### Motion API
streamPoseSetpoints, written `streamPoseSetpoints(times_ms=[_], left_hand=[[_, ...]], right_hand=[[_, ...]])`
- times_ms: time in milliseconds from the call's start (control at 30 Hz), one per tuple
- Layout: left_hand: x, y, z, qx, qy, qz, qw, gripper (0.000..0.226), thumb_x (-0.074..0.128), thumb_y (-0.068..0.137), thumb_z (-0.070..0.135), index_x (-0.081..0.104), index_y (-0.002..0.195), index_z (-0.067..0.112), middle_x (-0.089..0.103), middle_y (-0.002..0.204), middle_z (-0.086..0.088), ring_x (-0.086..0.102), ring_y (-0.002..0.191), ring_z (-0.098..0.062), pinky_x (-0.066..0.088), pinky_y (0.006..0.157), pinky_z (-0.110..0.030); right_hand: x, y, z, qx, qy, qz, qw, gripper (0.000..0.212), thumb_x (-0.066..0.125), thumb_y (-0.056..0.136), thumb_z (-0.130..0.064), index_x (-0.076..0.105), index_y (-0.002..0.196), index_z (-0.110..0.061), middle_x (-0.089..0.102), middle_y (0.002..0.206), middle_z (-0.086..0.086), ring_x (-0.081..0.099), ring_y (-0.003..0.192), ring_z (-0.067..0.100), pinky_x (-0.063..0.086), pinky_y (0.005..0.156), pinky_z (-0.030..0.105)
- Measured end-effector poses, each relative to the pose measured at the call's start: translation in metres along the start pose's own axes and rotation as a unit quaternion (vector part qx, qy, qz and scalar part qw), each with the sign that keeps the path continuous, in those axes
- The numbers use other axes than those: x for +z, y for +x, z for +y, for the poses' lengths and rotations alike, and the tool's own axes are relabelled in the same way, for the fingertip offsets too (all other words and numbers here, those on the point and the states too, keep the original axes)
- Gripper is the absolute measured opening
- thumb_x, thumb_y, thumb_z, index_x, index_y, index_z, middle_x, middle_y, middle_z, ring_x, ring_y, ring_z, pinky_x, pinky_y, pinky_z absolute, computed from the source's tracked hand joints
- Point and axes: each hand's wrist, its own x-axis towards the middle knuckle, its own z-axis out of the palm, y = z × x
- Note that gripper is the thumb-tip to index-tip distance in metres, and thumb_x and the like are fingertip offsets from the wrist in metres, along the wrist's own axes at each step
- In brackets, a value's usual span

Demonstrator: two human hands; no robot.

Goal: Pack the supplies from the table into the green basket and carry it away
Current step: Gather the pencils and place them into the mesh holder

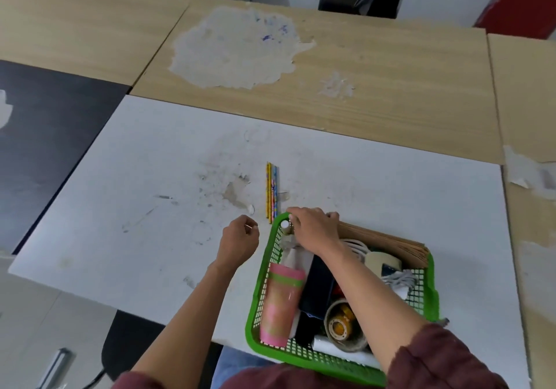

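The pencils (271, 191) are the only supplies we see outside the green basket (251, 333). They lie bundled side by side on the white counter (150, 178), about midway between its left and right edges. Their long axis runs from the near edge toward the far edge, and their near tips sit just beside the basket's far left corner.

The basket stands at the near edge of the counter, toward the right corner. It holds a pink and green cup (281, 298), a roll of tape (341, 324), brown paper (388, 245) along its far wall, and a bottle with a white cap (284, 224) in the far left corner.

The right hand (313, 229) lies over that corner, fingers bent down across the far rim, thumb side next to the bottle; we cannot tell whether it grips anything. The left hand (239, 239) hovers over the counter just left of the basket, fingers curled; we cannot tell whether it pinches something thin.

Both hands are close to the pencils' near tips. We judge the left hand better placed: it is outside the basket, and the pencils lie ahead of it, slightly to its right.
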Motion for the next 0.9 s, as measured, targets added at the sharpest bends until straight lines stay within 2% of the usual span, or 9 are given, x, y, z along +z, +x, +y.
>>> streamPoseSetpoints(times_ms=[133, 400, 533, 667, 767, 900], left_hand=[[0.010, 0.029, 0.000, -0.030, 0.040, -0.015, 0.999, 0.010, 0.055, 0.092, 0.018, 0.062, 0.089, 0.012, 0.065, 0.084, -0.005, 0.060, 0.079, -0.024, 0.045, 0.067, -0.030], [0.033, 0.070, 0.014, -0.064, 0.107, -0.028, 0.992, 0.020, 0.056, 0.093, 0.032, 0.054, 0.089, 0.012, 0.061, 0.090, -0.008, 0.060, 0.078, -0.029, 0.045, 0.062, -0.033], [0.038, 0.074, 0.019, -0.056, 0.136, -0.025, 0.989, 0.017, 0.055, 0.091, 0.026, 0.051, 0.092, 0.009, 0.060, 0.093, -0.011, 0.059, 0.081, -0.033, 0.040, 0.060, -0.032], [0.045, 0.075, 0.032, -0.044, 0.194, -0.017, 0.980, 0.018, 0.059, 0.091, 0.022, 0.047, 0.094, 0.009, 0.054, 0.093, -0.008, 0.056, 0.078, -0.029, 0.038, 0.057, -0.033], [0.049, 0.078, 0.043, -0.044, 0.216, -0.007, 0.975, 0.012, 0.056, 0.094, 0.013, 0.050, 0.102, 0.006, 0.055, 0.096, -0.010, 0.062, 0.088, -0.034, 0.040, 0.062, -0.036], [0.044, 0.084, 0.037, -0.055, 0.162, 0.009, 0.985, 0.003, 0.055, 0.091, 0.008, 0.053, 0.092, 0.006, 0.059, 0.094, -0.013, 0.060, 0.083, -0.033, 0.043, 0.063, -0.036]], right_hand=[[0.000, 0.005, 0.003, 0.007, 0.014, -0.001, 1.000, 0.039, 0.030, 0.108, -0.030, 0.052, 0.139, -0.040, 0.064, 0.132, -0.008, 0.053, 0.125, 0.021, 0.029, 0.099, 0.048], [0.008, 0.013, 0.010, -0.001, 0.025, 0.021, 0.999, 0.035, 0.034, 0.107, -0.032, 0.052, 0.135, -0.042, 0.066, 0.127, -0.014, 0.053, 0.122, 0.015, 0.028, 0.093, 0.045], [0.008, 0.013, 0.009, -0.003, 0.020, 0.016, 1.000, 0.034, 0.034, 0.106, -0.030, 0.053, 0.133, -0.040, 0.066, 0.125, -0.014, 0.052, 0.120, 0.015, 0.027, 0.091, 0.044], [0.007, 0.013, 0.009, -0.005, 0.016, 0.016, 1.000, 0.036, 0.033, 0.105, -0.029, 0.052, 0.134, -0.041, 0.065, 0.127, -0.015, 0.051, 0.121, 0.015, 0.026, 0.090, 0.043], [0.004, 0.011, 0.008, -0.010, 0.013, 0.015, 1.000, 0.035, 0.032, 0.106, -0.029, 0.053, 0.132, -0.040, 0.065, 0.127, -0.014, 0.051, 0.120, 0.017, 0.027, 0.090, 0.044], [0.002, 0.009, 0.007, -0.017, 0.008, 0.011, 1.000, 0.035, 0.032, 0.106, -0.029, 0.051, 0.133, -0.041, 0.064, 0.129, -0.014, 0.049, 0.121, 0.018, 0.028, 0.091, 0.044]])
